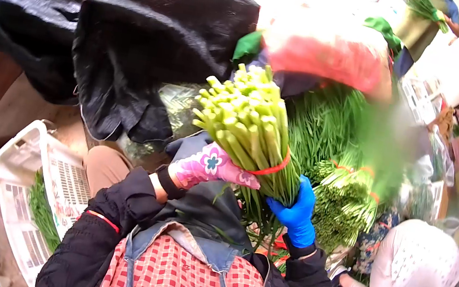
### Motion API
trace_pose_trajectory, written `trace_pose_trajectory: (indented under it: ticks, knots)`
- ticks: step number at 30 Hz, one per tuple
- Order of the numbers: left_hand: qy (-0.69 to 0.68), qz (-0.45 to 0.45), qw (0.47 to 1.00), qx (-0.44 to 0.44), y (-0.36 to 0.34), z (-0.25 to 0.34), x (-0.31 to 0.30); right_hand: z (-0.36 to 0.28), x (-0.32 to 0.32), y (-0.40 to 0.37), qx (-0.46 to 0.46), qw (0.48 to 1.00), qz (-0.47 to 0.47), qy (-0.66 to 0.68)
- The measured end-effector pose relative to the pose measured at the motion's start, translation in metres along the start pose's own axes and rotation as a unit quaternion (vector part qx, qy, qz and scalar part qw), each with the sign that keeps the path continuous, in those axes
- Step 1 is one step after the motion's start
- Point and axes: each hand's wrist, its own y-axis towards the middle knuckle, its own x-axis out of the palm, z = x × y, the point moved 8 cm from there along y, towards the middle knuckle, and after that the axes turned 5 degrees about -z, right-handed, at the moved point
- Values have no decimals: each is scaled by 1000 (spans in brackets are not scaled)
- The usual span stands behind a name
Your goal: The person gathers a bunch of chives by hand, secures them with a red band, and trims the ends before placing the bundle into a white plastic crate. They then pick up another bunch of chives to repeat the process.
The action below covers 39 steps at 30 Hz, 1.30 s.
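Note:
A thick bunch of long green stalks (248,119), likely chives or a similar vegetable, is held upright in front of my chest, pale cut ends on top. An orange-red rubber band (275,166) circles it. My left hand (217,165), in a pink flowered glove, is closed against the bunch's left side near the band. Below the band, my right hand (296,214) in a blue glove grips the darker green part. Beside it on the right lie more banded bunches (346,201) and a heap of loose green stalks (326,120).
A white plastic crate (41,140) with some greens stands on my left. Black sacks (149,41) rise ahead. A person in red and white (327,57) bends close in front. Another person in a pale headscarf (423,264) works at my right. Others stand farther off.

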Motion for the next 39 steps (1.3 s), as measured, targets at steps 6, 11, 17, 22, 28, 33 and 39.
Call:
trace_pose_trajectory:
  ticks: [6,11,17,22,28,33,39]
  knots:
    - [527,-59,840,118,-12,-8,33,-7,10,5,-19,991,-22,-134]
    - [-365,3,931,-15,-6,-3,25,-31,-31,-31,78,994,80,-21]
    - [-312,5,947,79,5,-11,15,-73,-49,-30,71,953,159,247]
    - [49,88,985,140,-6,11,18,-152,-80,-17,-70,971,214,84]
    - [-2,120,992,31,-4,-21,-3,-176,-61,16,-98,968,181,-143]
    - [123,173,969,128,-7,11,-16,-168,-53,17,-128,951,236,-156]
    - [-103,185,960,185,-18,16,-40,-118,-61,8,-30,978,153,-140]
